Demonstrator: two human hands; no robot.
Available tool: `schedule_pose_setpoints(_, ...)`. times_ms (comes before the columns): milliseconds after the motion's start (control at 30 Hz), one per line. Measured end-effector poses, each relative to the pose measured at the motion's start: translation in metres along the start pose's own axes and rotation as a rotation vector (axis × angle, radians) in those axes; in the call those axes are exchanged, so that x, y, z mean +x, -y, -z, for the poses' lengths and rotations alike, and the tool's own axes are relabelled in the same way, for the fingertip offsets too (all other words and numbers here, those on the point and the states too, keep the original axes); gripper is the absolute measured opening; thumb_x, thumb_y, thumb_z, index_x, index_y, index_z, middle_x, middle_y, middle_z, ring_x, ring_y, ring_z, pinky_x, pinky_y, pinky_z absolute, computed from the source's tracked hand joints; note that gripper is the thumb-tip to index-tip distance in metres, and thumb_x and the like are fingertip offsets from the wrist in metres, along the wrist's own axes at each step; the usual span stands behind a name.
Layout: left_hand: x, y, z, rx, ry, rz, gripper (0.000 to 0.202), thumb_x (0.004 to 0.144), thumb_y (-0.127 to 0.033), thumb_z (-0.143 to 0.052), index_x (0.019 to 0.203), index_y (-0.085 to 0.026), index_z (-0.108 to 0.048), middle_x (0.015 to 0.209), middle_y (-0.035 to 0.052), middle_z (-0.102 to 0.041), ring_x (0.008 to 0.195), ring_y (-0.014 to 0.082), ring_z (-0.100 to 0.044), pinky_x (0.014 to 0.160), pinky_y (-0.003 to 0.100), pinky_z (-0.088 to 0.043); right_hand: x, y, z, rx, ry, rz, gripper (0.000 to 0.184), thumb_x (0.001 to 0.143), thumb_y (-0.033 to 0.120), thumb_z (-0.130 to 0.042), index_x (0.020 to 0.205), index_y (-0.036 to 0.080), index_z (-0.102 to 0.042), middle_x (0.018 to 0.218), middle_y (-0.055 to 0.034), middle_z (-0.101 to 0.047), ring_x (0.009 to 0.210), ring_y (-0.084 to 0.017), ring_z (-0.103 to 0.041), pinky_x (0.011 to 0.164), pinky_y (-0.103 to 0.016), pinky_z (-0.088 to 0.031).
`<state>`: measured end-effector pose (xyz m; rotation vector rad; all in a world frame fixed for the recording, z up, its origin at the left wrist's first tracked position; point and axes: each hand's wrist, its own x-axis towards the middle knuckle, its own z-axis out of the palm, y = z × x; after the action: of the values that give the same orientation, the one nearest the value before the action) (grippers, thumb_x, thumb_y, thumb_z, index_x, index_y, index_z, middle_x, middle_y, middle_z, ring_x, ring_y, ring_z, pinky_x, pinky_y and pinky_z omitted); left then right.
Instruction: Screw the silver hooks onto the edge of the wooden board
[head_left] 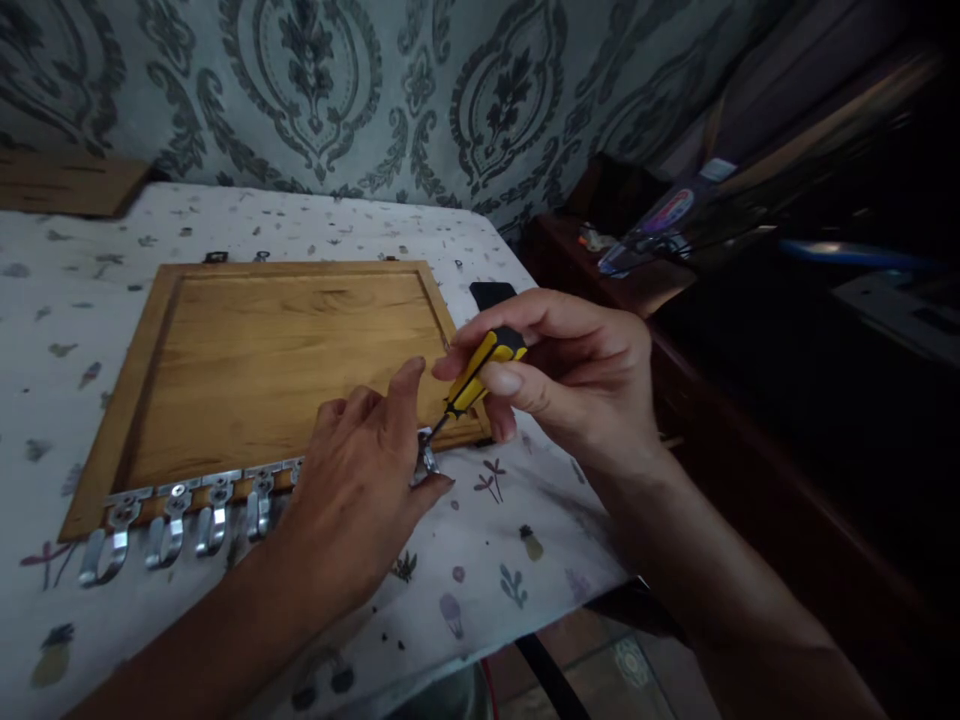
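Observation:
A small yellow and black screwdriver (472, 375) is pinched between the fingers of my right hand (577, 375). Its thin shaft slants down to the metal hook (429, 455) at the right end of a hook rail (202, 482). My left hand (360, 490) lies over the rail and grips around that hook, thumb below and fingers over the board's edge. Several silver double hooks stick out along the rail to the left, part of it hidden under my left hand. The rail runs along the near edge of a framed wooden board (292, 360), flat on the table.
A white patterned cloth (517, 500) covers the table. Small dark metal fittings (216, 257) sit at the board's far edge, and a black flat object (491, 294) lies behind my right hand. Cardboard (71, 183) rests at back left. A clear bottle (667, 215) stands right.

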<state>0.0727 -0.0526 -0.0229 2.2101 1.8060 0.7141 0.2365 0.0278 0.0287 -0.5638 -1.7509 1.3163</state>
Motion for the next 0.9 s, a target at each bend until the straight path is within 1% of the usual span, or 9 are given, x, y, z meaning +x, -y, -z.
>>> schedule_pose_setpoints(100,0.001,0.001,0.0,0.003,0.013,-0.015,0.092,0.077,-0.029,-0.085,0.146,-0.02,-0.024,0.109,0.0075,-0.071,0.107,0.033,-0.066,0.088,0.048,-0.049,0.0,-0.001,-0.006,0.013,-0.048,0.016,0.027,0.079,0.039,-0.086,0.088,0.019,-0.072,0.085,0.0001,-0.077,0.042,-0.006,-0.057,0.033,-0.016,-0.045)
schedule_pose_setpoints(267,0.001,0.002,-0.002,0.032,-0.006,-0.033,0.083,0.079,-0.028,-0.082,0.143,-0.022,-0.03,0.111,0.0078,-0.071,0.108,0.0327,-0.065,0.087,0.047,-0.049,-0.003,-0.002,-0.014,0.003,-0.12,-0.01,0.035,0.075,0.046,-0.088,0.083,0.02,-0.066,0.079,0.0012,-0.074,0.043,-0.006,-0.056,0.031,-0.016,-0.041)
schedule_pose_setpoints(367,0.0,0.004,-0.003,0.024,-0.021,-0.044,0.084,0.079,-0.029,-0.082,0.144,-0.021,-0.03,0.114,0.0083,-0.071,0.109,0.0324,-0.065,0.088,0.046,-0.049,-0.004,0.0,-0.015,0.002,-0.143,-0.032,0.037,0.072,0.044,-0.091,0.08,0.021,-0.063,0.076,0.0033,-0.073,0.039,-0.005,-0.053,0.03,-0.016,-0.04)
schedule_pose_setpoints(500,0.0,0.003,-0.002,0.005,-0.012,-0.035,0.084,0.08,-0.029,-0.08,0.146,-0.021,-0.029,0.114,0.0084,-0.071,0.109,0.0323,-0.065,0.088,0.047,-0.049,-0.005,0.003,-0.013,0.028,-0.1,-0.057,0.037,0.072,0.045,-0.091,0.082,0.022,-0.063,0.076,0.0044,-0.072,0.038,-0.005,-0.054,0.031,-0.017,-0.043)
schedule_pose_setpoints(567,0.0,0.002,0.0,0.0,-0.008,-0.027,0.076,0.079,-0.026,-0.081,0.139,-0.021,-0.035,0.115,0.0086,-0.071,0.109,0.0321,-0.065,0.088,0.047,-0.049,-0.004,0.004,-0.011,0.037,-0.05,-0.076,0.033,0.076,0.045,-0.088,0.087,0.023,-0.065,0.073,0.0058,-0.07,0.04,-0.006,-0.058,0.034,-0.017,-0.047)
schedule_pose_setpoints(633,0.001,0.0,0.002,0.0,-0.003,-0.019,0.066,0.078,-0.024,-0.081,0.13,-0.021,-0.041,0.115,0.0083,-0.07,0.107,0.0321,-0.065,0.087,0.047,-0.05,-0.003,0.006,-0.009,0.044,0.002,-0.091,0.028,0.079,0.04,-0.086,0.092,0.024,-0.067,0.069,0.0075,-0.068,0.042,-0.008,-0.061,0.038,-0.018,-0.051)
schedule_pose_setpoints(700,0.001,-0.001,0.003,0.002,0.004,-0.018,0.06,0.078,-0.024,-0.081,0.124,-0.021,-0.044,0.114,0.0086,-0.07,0.107,0.0322,-0.065,0.087,0.048,-0.05,-0.002,0.007,-0.01,0.057,0.036,-0.104,0.027,0.078,0.034,-0.087,0.094,0.025,-0.067,0.068,0.0079,-0.068,0.044,-0.008,-0.063,0.039,-0.017,-0.052)
schedule_pose_setpoints(767,0.002,-0.001,0.003,0.005,0.014,-0.024,0.056,0.079,-0.025,-0.081,0.122,-0.02,-0.046,0.116,0.0099,-0.069,0.108,0.033,-0.064,0.088,0.049,-0.051,0.0,0.008,-0.013,0.075,0.052,-0.122,0.029,0.076,0.031,-0.089,0.093,0.024,-0.067,0.069,0.0077,-0.068,0.044,-0.009,-0.064,0.039,-0.017,-0.053)
schedule_pose_setpoints(900,0.004,0.0,0.003,-0.015,0.08,-0.017,0.052,0.08,-0.026,-0.079,0.123,-0.02,-0.05,0.121,0.0102,-0.069,0.112,0.0352,-0.062,0.092,0.053,-0.051,0.005,0.008,-0.021,0.058,0.046,-0.133,0.029,0.078,0.037,-0.087,0.092,0.022,-0.066,0.072,0.0075,-0.068,0.044,-0.008,-0.063,0.037,-0.016,-0.05)
